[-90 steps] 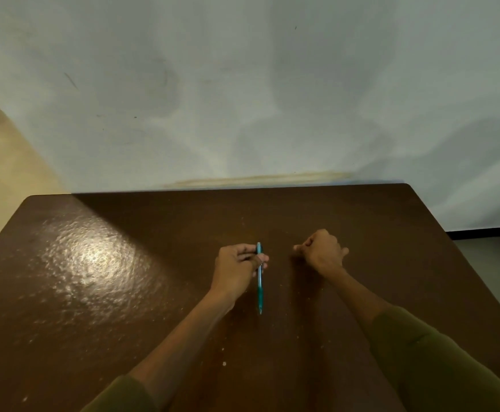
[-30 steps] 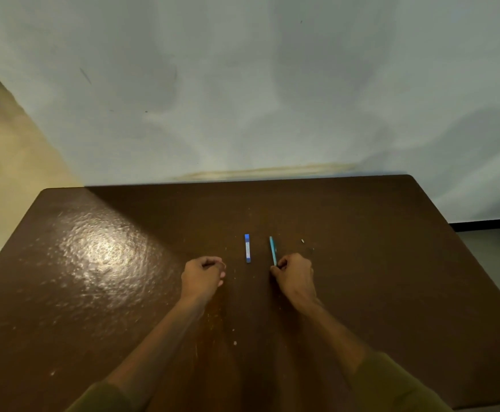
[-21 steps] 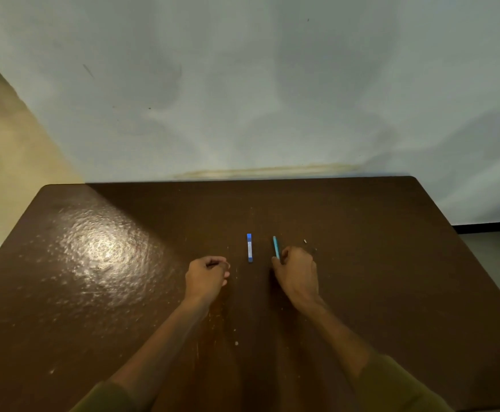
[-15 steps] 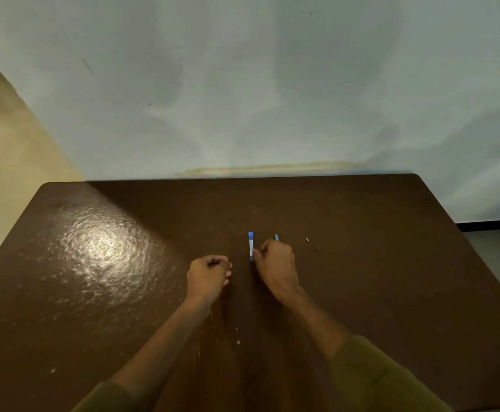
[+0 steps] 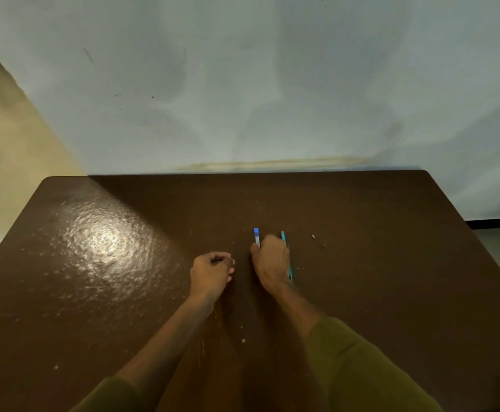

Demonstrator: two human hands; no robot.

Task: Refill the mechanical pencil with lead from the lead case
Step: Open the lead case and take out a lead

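A plain room: a dark brown table [image 5: 361,263] against a stained pale wall [image 5: 242,84].

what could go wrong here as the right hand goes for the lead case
1. The right hand covers most of the teal pencil while reaching the blue-and-white lead case; it may nudge the pencil so it rolls away.
2. A small loose piece lies apart on the dark table and could easily be lost.
3. The left hand is curled shut; what it holds is hidden.
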